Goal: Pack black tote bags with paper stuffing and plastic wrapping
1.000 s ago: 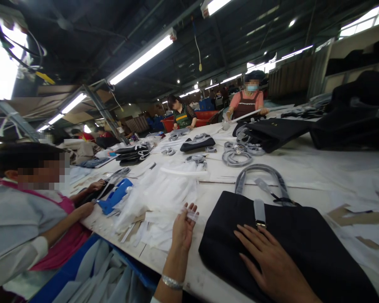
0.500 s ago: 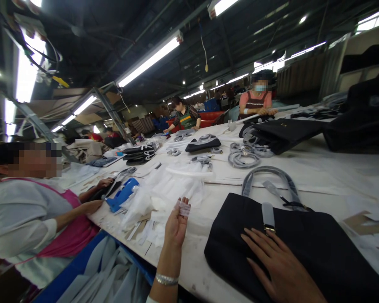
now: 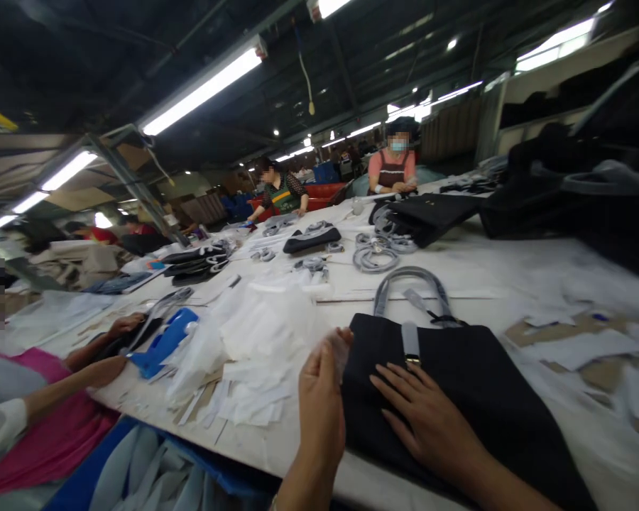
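Observation:
A black handbag (image 3: 490, 397) lies on the white table, its grey-wrapped handles toward the far side. A pale wrapped strap with a gold buckle (image 3: 411, 344) sits near its top edge. My right hand (image 3: 431, 419) rests flat on the bag just below the buckle, fingers spread, holding nothing. Beside the bag's left edge, my left hand (image 3: 322, 397) is raised with thumb and fingers pinched on a thin translucent piece of film (image 3: 341, 351).
White wrapping sheets (image 3: 266, 319) heap left of the bag, beside a blue tape dispenser (image 3: 165, 344). A person in a pink apron (image 3: 47, 419) works at far left. Coiled grey handles (image 3: 375, 255) and black bags lie farther back. Paper scraps (image 3: 586, 348) are at right.
My left hand has turned and moved toward the bag, still with the film. My right hand stays on the bag. The view has swung to the right.

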Demonstrator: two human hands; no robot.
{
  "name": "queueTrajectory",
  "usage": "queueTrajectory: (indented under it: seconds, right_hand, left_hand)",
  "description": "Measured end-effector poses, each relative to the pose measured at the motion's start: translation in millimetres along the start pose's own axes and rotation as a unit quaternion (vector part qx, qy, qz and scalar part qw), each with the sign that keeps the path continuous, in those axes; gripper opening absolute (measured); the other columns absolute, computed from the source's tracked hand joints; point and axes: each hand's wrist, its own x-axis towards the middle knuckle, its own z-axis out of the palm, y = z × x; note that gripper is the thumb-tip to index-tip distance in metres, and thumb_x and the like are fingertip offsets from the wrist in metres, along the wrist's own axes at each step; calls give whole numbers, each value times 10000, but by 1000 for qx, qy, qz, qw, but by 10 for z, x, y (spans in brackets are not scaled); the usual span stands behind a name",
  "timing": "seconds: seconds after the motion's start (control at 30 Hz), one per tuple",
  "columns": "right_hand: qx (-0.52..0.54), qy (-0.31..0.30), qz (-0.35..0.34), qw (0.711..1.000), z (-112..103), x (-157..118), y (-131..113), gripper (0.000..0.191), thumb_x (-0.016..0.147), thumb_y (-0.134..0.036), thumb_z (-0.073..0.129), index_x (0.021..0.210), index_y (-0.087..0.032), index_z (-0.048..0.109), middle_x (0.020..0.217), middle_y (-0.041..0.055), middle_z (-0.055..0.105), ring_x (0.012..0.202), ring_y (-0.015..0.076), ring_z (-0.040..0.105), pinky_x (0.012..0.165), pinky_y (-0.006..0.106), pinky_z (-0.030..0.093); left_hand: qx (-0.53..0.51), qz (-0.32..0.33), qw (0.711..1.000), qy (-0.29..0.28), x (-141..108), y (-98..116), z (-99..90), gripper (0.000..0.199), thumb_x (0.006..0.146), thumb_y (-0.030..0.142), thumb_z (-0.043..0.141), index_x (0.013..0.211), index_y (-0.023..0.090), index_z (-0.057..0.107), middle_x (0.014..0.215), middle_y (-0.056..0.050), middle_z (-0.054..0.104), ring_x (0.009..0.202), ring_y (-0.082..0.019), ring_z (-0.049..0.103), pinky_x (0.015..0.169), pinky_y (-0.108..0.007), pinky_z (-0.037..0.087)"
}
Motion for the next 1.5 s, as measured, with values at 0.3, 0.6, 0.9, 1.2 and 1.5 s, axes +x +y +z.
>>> queueTrajectory:
  seconds: [0.3,0.6,0.9,1.2,1.5]
  right_hand:
    - [129,32,66,989,-318,-189,-213,376,910,-198,547,1276,-168,629,1290,123,639,1292,253,507,1189,444,288]
    - [294,186,601,719,-1094,-1612,-35,505,870,-664,543,966,-213,747,962,84,754,794,252,714,782,355,579]
    - [473,286,588,591,-960,-1204,173,605,730,-571,779,1175,-180,656,867,32,714,674,144,628,614,244,514]
    - [462,412,556,555,-976,-1179,275,447,707,-534,799,949,-168,715,1097,80,708,1051,254,645,896,330,559]
    - [428,575,481,505,-1520,-1369,362,381,745,-438,797,1031,-239,644,1114,58,721,1215,275,592,1081,430,481]
  left_hand:
    - [372,99,899,-208,-149,-1160,-187,372,929,425,538,1172,203,713,1200,-102,713,1134,-284,667,1014,-435,525]
    - [444,274,789,-325,-142,-1187,-167,447,954,178,454,1351,354,556,1348,27,628,1280,-187,556,1172,-451,334]
    - [449,295,778,-327,-127,-1223,-217,455,952,167,448,1359,343,548,1347,22,628,1286,-191,547,1160,-456,343]
    - [425,239,805,-338,-98,-1247,-261,464,938,187,479,1357,366,564,1364,43,607,1300,-218,531,1167,-457,341]
    - [410,261,803,-344,-27,-1321,-296,518,928,191,500,1386,432,511,1379,96,573,1282,-225,538,1136,-416,409]
